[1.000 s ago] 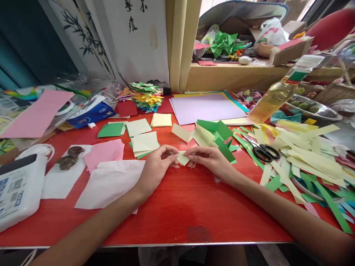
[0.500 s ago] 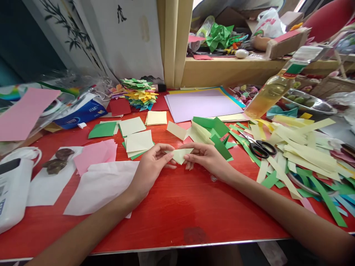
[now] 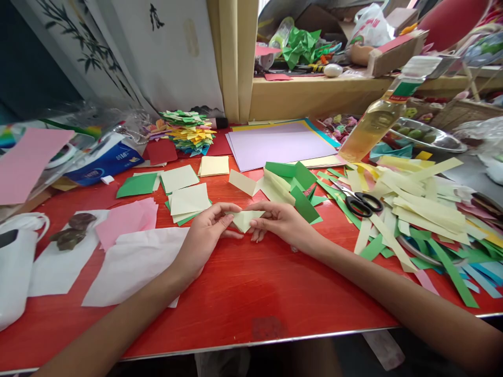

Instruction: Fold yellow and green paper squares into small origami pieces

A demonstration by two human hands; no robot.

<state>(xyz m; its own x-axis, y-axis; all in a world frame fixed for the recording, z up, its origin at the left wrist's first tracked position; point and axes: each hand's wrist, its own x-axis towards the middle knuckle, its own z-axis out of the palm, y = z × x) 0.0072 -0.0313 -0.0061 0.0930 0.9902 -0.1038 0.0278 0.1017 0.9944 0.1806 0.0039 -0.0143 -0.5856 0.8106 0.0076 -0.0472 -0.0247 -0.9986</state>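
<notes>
A small pale yellow-green piece of folded paper [image 3: 244,221], triangular with its tip pointing down, is held just above the red table [image 3: 251,288]. My left hand [image 3: 210,230] pinches its left corner between thumb and fingers. On the other side, my right hand [image 3: 281,222] grips the right corner the same way. Behind my left hand lie cream paper squares [image 3: 189,200] over green ones. Green and cream paper pieces [image 3: 306,209], some of them folded, lie just behind my right hand.
Black-handled scissors [image 3: 363,204] and many paper strips [image 3: 428,214] cover the right side. A bottle [image 3: 375,125] leans behind them. Lilac sheets [image 3: 271,144] and a stack of folded paper pieces [image 3: 190,133] lie at the back. White tissue [image 3: 135,267] and a white device [image 3: 15,277] sit left.
The whole view has shifted, so things appear slightly farther left. Both hands keep their hold on the folded paper, whose tilt differs a little.
</notes>
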